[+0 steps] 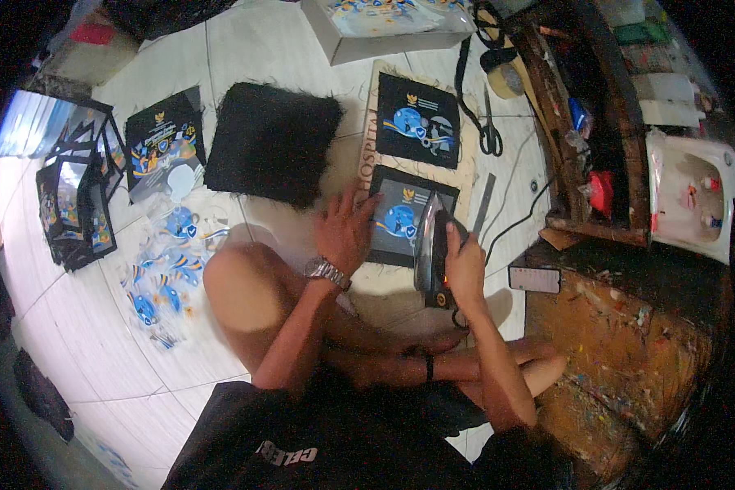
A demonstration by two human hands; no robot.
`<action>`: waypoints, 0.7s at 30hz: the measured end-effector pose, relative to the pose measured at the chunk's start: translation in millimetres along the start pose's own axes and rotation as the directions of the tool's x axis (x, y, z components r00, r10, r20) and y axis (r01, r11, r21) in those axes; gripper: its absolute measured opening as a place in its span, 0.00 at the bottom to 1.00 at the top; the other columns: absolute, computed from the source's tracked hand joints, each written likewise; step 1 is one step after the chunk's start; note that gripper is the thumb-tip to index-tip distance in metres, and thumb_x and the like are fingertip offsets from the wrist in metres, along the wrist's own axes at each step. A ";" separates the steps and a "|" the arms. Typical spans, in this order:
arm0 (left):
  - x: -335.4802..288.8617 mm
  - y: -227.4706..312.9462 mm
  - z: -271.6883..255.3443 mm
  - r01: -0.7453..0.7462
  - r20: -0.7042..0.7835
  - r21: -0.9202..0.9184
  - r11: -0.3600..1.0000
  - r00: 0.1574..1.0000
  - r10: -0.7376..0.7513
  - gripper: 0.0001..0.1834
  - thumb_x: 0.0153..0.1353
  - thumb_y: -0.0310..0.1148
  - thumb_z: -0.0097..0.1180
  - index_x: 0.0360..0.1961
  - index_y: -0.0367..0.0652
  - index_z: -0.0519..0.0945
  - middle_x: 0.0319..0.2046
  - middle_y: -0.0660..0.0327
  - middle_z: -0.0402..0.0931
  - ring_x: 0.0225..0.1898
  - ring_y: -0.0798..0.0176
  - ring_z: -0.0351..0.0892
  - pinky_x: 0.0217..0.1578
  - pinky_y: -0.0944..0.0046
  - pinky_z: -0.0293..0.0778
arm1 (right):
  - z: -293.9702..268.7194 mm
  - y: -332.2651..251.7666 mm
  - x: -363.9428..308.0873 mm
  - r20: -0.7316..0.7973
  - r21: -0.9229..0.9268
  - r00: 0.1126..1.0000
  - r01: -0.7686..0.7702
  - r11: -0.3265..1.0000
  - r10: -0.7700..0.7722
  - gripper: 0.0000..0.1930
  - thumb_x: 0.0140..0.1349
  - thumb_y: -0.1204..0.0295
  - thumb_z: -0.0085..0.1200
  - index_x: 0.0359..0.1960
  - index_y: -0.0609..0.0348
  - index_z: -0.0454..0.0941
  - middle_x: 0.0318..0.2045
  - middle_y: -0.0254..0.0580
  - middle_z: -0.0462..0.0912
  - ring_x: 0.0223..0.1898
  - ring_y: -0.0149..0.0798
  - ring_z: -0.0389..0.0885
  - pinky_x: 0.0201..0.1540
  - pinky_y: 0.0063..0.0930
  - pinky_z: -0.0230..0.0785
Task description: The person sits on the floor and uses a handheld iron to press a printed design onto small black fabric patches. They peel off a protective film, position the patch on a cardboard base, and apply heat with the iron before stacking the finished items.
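My right hand (pixel 466 269) grips the handle of a clothes iron (pixel 429 257), its tip pointing away from me and a small orange light glowing near its heel. The iron rests over the right part of a black cloth square (pixel 390 211) with a blue printed design under a greyish film. Flat with fingers spread, my left hand (pixel 343 233) lies at that square's left edge, fingertips touching its upper corner. Just beyond lies a second printed black square (pixel 419 122). Both are on a cream cloth (pixel 369 155) with lettering.
Plain black frayed cloths (pixel 273 139) are stacked left of centre. Farther left are a printed sheet (pixel 165 143), more printed pieces (pixel 77 208) and scattered cut-out transfers (pixel 167 278). Scissors (pixel 490 135), a metal ruler (pixel 484 204), a phone (pixel 534 279) and a box (pixel 384 37) surround the right and far sides.
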State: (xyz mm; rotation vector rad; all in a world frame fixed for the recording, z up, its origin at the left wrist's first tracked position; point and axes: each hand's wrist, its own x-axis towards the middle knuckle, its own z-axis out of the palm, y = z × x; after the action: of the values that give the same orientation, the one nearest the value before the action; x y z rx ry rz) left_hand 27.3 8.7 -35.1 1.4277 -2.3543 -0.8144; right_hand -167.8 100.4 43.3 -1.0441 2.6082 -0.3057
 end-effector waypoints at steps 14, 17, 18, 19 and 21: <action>8.6 1.0 -15.7 -0.035 -0.034 -0.049 0.998 0.999 0.034 0.28 0.60 0.33 0.61 0.63 0.59 0.74 0.68 0.54 0.66 0.61 0.41 0.70 0.58 0.43 0.71 | -71.0 60.1 86.1 -0.349 0.251 0.935 0.153 0.956 -0.058 0.28 0.68 0.50 0.56 0.44 0.72 0.75 0.32 0.54 0.82 0.34 0.45 0.79 0.40 0.43 0.70; 9.6 3.9 -11.2 -0.108 -0.113 -0.040 0.993 0.988 0.103 0.27 0.60 0.29 0.57 0.63 0.53 0.74 0.67 0.51 0.67 0.59 0.42 0.71 0.56 0.43 0.72 | -68.5 109.2 122.4 -0.356 0.437 0.934 0.130 0.890 0.038 0.33 0.67 0.48 0.57 0.56 0.70 0.70 0.42 0.50 0.80 0.42 0.44 0.75 0.51 0.33 0.67; 14.4 7.4 -11.5 -0.131 -0.119 -0.033 0.991 0.985 0.126 0.27 0.61 0.28 0.56 0.63 0.53 0.73 0.66 0.51 0.67 0.59 0.42 0.71 0.55 0.43 0.72 | -64.6 125.5 129.4 -0.411 0.445 0.910 0.145 0.884 0.058 0.34 0.68 0.48 0.57 0.57 0.69 0.67 0.46 0.53 0.79 0.45 0.44 0.75 0.54 0.32 0.66; 22.3 14.7 -8.7 -0.167 -0.123 -0.032 0.985 0.979 0.162 0.27 0.61 0.28 0.56 0.63 0.52 0.73 0.66 0.51 0.68 0.59 0.43 0.72 0.55 0.43 0.72 | -53.2 163.4 145.2 -0.470 0.450 0.876 0.131 0.883 0.109 0.33 0.68 0.48 0.56 0.57 0.68 0.66 0.50 0.54 0.78 0.49 0.44 0.75 0.56 0.33 0.65; 32.4 6.1 -14.7 -0.195 -0.177 -0.028 0.980 0.966 0.187 0.24 0.61 0.29 0.56 0.60 0.51 0.75 0.60 0.53 0.72 0.57 0.44 0.72 0.55 0.43 0.71 | -35.9 164.4 166.0 -0.526 0.441 0.849 0.216 0.871 0.056 0.30 0.70 0.51 0.55 0.57 0.68 0.65 0.50 0.54 0.78 0.51 0.45 0.76 0.57 0.32 0.65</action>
State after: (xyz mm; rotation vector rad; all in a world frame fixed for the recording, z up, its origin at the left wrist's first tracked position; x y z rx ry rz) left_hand 14.7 -22.3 -21.5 1.1799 -2.2814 -0.6590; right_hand -398.4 104.1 -8.8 -0.9816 2.6850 -1.3740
